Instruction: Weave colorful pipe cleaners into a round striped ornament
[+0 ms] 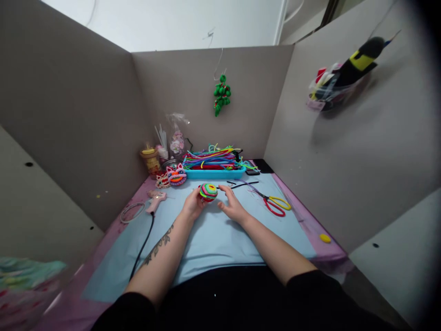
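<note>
My left hand (pixel 194 204) holds a round, multicoloured craft piece (pixel 208 192) by its left side, above the light blue cloth (pixel 206 239). Bands of green, pink, yellow and red show on the piece. Just to its right is my right hand (pixel 232 205), thumb and fingers apart, with nothing visible between them. A thin black strip (pixel 245 185) lies beyond the right hand. Scissors (pixel 275 205) with red and yellow handles rest on the cloth farther right.
A pink glue gun (pixel 156 201) with a black cord lies left. Behind stand lion-head crafts (pixel 176 175) and a blue tray (pixel 215 174) of coloured stems. Grey panels (pixel 210 128) enclose the table; a green ornament (pixel 222 95) hangs at the back. A yellow disc (pixel 325 238) sits right.
</note>
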Action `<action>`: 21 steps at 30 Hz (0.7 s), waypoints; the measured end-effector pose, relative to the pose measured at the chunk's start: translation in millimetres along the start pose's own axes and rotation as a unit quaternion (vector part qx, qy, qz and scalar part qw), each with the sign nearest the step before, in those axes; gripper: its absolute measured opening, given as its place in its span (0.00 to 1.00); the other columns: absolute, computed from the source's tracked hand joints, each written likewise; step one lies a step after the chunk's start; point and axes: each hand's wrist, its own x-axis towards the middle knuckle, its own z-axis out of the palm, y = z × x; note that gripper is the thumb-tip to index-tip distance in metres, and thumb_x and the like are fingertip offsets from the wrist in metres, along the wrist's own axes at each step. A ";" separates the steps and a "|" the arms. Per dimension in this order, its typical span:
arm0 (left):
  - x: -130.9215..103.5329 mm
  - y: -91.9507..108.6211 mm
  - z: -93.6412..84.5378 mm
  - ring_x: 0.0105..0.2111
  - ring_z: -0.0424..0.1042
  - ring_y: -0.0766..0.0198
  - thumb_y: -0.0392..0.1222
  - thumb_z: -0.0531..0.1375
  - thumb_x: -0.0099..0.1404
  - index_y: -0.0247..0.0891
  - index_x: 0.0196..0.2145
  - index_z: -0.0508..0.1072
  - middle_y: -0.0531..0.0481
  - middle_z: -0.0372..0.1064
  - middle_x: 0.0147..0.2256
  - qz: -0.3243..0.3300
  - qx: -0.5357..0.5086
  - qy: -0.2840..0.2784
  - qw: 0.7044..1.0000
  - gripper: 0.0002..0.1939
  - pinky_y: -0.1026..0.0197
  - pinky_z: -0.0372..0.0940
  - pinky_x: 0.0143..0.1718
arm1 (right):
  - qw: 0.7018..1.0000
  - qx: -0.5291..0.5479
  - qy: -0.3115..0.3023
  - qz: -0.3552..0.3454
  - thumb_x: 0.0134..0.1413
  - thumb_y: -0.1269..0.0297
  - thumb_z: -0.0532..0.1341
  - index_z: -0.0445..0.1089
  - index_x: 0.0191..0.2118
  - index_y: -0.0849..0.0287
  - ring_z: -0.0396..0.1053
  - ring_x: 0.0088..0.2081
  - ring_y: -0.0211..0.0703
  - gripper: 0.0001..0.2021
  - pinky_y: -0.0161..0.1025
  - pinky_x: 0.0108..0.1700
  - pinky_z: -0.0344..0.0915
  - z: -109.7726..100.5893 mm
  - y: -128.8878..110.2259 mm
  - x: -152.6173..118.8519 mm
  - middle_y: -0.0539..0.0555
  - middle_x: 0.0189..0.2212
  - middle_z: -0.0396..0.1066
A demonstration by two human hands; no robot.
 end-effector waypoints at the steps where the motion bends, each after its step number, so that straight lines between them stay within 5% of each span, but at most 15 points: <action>1: 1.5 -0.7 -1.4 0.31 0.74 0.61 0.37 0.56 0.60 0.32 0.37 0.72 0.45 0.75 0.32 0.001 -0.002 0.004 1.000 0.09 0.62 0.69 0.30 | 1.000 0.001 -0.005 0.005 0.51 0.37 0.51 0.51 0.59 0.58 0.54 0.58 0.55 0.37 0.54 0.57 0.56 0.3 -0.4 -0.3 0.65 0.55 0.55; 21: 10.6 7.2 -10.2 0.31 0.75 0.60 0.37 0.54 0.61 0.32 0.36 0.71 0.45 0.74 0.31 -0.008 -0.058 0.015 0.998 0.08 0.61 0.69 0.29 | 0.998 0.049 0.020 0.034 0.53 0.55 0.57 0.58 0.52 0.55 0.65 0.45 0.46 0.22 0.44 0.42 0.66 10.3 2.3 4.9 0.59 0.48 0.59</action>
